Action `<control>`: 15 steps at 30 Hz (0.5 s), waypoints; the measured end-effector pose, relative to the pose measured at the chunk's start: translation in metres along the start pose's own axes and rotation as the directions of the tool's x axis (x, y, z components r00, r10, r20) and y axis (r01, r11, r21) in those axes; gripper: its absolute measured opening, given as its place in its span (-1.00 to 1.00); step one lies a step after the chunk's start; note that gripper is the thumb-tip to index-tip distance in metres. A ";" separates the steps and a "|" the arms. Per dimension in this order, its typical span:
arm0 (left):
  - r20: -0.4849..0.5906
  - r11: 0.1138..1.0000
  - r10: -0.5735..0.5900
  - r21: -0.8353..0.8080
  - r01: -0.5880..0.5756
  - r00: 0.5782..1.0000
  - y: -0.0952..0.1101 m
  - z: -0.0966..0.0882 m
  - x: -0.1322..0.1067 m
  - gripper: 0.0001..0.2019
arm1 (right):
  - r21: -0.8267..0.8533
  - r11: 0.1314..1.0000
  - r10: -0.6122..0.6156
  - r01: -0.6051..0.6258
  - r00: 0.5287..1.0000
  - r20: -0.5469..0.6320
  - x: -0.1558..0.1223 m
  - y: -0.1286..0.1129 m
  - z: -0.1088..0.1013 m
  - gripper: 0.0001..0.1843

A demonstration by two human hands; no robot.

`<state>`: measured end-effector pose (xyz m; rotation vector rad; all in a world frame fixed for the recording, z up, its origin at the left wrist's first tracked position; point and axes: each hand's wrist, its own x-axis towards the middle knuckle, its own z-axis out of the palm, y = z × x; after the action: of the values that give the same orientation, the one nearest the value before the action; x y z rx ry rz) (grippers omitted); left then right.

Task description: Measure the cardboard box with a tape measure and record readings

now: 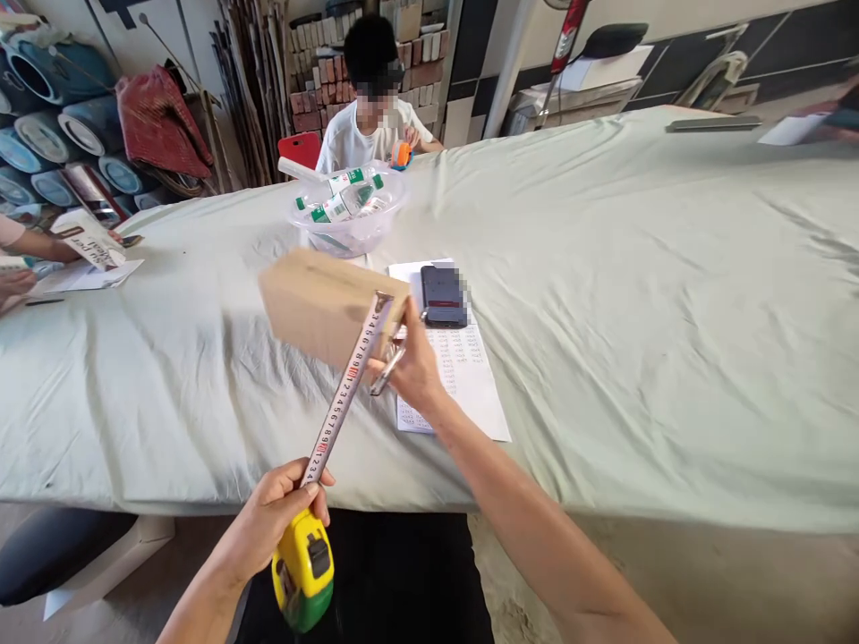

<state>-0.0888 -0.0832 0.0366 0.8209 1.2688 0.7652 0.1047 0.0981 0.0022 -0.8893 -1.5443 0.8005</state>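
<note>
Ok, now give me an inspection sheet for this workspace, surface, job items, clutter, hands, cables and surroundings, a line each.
Surface: pale green cloth, wrinkled.
Job's things: yellow-green tape measure, its blade drawn out, the end in front of a cardboard box; the box is blurred.
Clutter: phone on written paper; clear basin of bottles beyond the box.
Grippers: left hand holds the tape measure; right hand, at the box's end, holds a slim metallic item, perhaps a pen.
Cables: nothing seen on the cloth.
Surroundings: person in a white shirt across the table; stacked bricks behind; another person's hands at far left, by a white carton.
</note>
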 end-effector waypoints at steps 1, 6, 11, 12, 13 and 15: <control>0.013 0.999 -0.018 -0.040 0.019 1.000 -0.001 0.000 0.000 -0.81 | -0.067 0.997 -0.032 0.034 0.999 0.029 -0.001 0.002 0.002 0.31; 0.081 0.984 -0.024 -0.176 0.038 0.996 0.006 0.006 0.007 -0.85 | -0.119 0.993 0.008 0.005 0.994 0.111 -0.001 0.004 -0.018 0.14; 0.236 0.962 -0.012 -0.264 0.076 0.972 0.030 0.023 0.037 -0.87 | 0.062 0.980 0.195 -0.188 0.970 -0.142 -0.009 -0.005 -0.077 -0.22; 0.269 0.956 -0.015 -0.279 0.092 0.963 0.035 0.029 0.046 -0.84 | 0.075 0.974 0.224 -0.214 0.958 -0.180 -0.014 -0.007 -0.088 -0.25; 0.306 0.949 -0.018 -0.293 0.112 0.952 0.039 0.035 0.055 -0.79 | 0.069 0.969 0.246 -0.237 0.945 -0.214 -0.021 -0.008 -0.096 -0.28; 0.398 0.929 -0.020 -0.332 0.164 0.917 0.044 0.051 0.073 -0.66 | 0.022 0.962 0.268 -0.270 0.933 -0.239 -0.037 -0.010 -0.108 -0.37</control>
<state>-0.0300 -0.0033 0.0438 0.5699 0.7733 0.6880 0.2141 0.0628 0.0087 -1.1790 -1.2310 0.8447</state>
